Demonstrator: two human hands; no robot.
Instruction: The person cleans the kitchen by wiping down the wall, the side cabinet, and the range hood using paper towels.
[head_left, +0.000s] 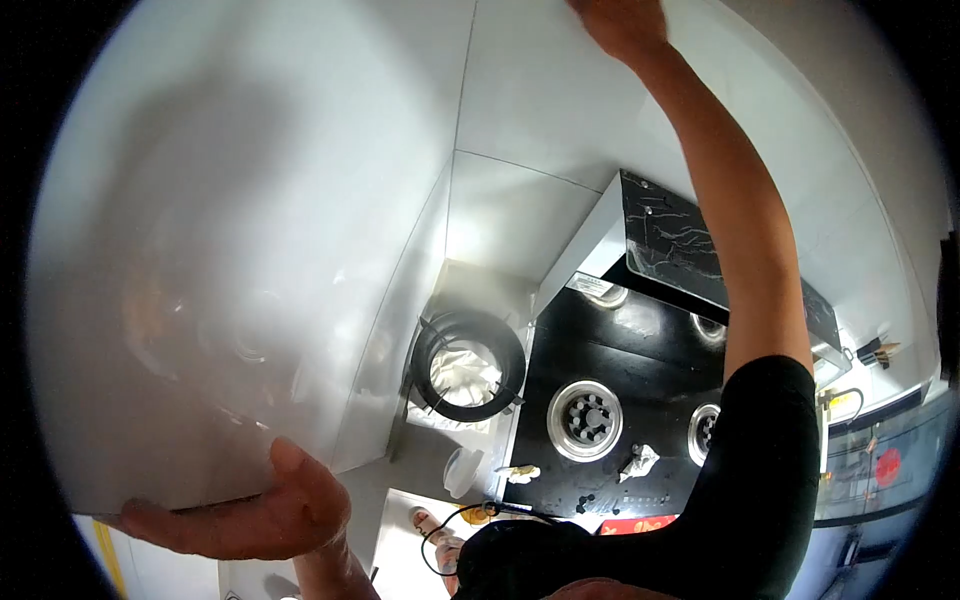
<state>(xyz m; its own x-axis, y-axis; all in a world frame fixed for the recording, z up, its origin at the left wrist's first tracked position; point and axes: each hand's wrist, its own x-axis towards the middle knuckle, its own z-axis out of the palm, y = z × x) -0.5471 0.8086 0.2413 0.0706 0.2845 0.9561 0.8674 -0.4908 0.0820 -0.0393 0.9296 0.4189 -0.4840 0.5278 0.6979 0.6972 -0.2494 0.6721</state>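
A large glossy white panel (240, 270) fills the left side, its lower edge near my left hand (250, 510). My left thumb points up against its face while the fingers run along and under that edge, gripping it. High at the top of the view, my right hand (625, 25) is raised in front of the white wall tiles (560, 90). The picture's edge cuts off its fingers, so whether they hold anything is hidden. My right arm, in a black sleeve (765, 440), reaches up past the range hood (670, 235).
Below lies a black gas cooktop (540, 400) with a round burner (585, 420) and a crumpled tissue (640, 461). Left of it, a black pan-support ring (515, 365) surrounds crumpled white material (465, 380). A white round lid-like piece (461, 472) sits near the counter's front.
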